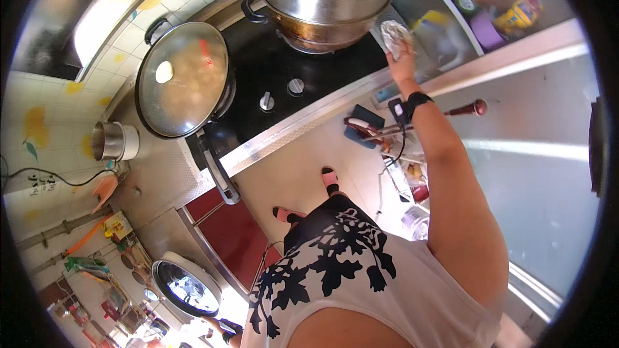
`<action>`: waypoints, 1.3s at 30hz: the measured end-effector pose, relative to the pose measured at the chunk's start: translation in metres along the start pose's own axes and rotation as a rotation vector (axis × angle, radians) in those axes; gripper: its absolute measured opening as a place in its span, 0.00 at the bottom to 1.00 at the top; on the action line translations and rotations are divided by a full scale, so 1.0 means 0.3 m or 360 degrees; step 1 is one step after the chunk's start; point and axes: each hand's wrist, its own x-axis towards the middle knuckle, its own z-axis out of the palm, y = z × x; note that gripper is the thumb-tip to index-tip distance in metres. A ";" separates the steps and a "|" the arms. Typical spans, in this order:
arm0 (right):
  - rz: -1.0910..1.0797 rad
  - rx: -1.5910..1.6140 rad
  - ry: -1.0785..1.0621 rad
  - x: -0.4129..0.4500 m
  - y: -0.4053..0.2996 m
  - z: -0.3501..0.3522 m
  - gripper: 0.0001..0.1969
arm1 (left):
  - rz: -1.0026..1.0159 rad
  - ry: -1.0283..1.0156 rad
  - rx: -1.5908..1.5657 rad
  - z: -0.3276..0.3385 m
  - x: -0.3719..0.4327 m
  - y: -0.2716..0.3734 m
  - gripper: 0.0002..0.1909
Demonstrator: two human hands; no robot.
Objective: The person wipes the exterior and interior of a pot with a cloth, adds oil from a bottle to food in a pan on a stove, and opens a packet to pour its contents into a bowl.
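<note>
My right hand (403,65) is closed around a crumpled whitish cloth (395,38) at the right end of the black glass gas stove (256,60). Left of the cloth stands a stacked steel steamer pot (329,12). A frying pan under a glass lid (186,92) sits on the left burner, with food showing dimly through the glass. My left hand (211,325) is low in the view, small and washed out by glare, by the rim of a round dark-bottomed pan or basin (186,287). Whether it grips anything is unclear.
The lidded pan's long handle (220,174) juts over the counter edge. A small steel pot (109,140) stands by the tiled wall. Bottles and packets lie behind a translucent panel on the right. A mop or brush handle (466,108) is below my right forearm.
</note>
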 end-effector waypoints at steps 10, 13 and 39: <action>0.0668 0.0778 -0.0390 0.091 0.333 0.101 0.20 | 0.0162 0.0134 -0.0058 -0.351 0.000 -0.219 0.44; -0.0021 0.0790 -0.0217 -0.192 -0.064 -0.043 0.17 | 0.0089 0.0242 -0.0162 -0.442 -0.056 -0.433 0.44; -0.2049 0.0687 -0.1482 -1.489 -2.099 0.396 0.20 | 0.0080 0.0149 -0.1076 -0.307 0.188 -0.259 0.29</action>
